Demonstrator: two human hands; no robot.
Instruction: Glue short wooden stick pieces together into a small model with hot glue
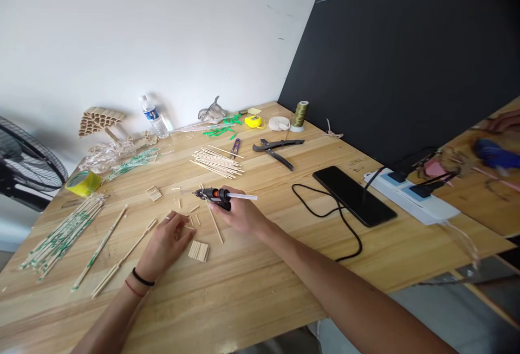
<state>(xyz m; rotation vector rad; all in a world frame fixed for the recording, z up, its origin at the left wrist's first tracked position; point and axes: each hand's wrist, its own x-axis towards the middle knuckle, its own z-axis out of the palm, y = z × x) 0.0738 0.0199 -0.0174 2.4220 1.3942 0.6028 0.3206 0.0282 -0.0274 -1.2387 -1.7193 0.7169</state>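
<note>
The right hand (239, 214) is clenched around a small glue gun (215, 195). The glue gun is black with an orange part near the middle, and a pale, half-clear glue stick (242, 197) comes out of its back end. Its nozzle points to the left, just above the wooden table (252, 278).

The left hand (166, 243) lies flat on the table to the left of the glue gun, fingers loose, and it grasps nothing; its fingertips are near some short cut sticks (194, 218). A small panel of sticks set side by side (199, 251) lies just below the glue gun, beside the left hand. One long thin stick (214, 224) lies under the gun.

Behind the glue gun there is a bundle of bare sticks (217, 161), and further back black pliers (276, 148). To the right of the gun lies a black phone (353, 195) with a black cable (333, 218).
</note>
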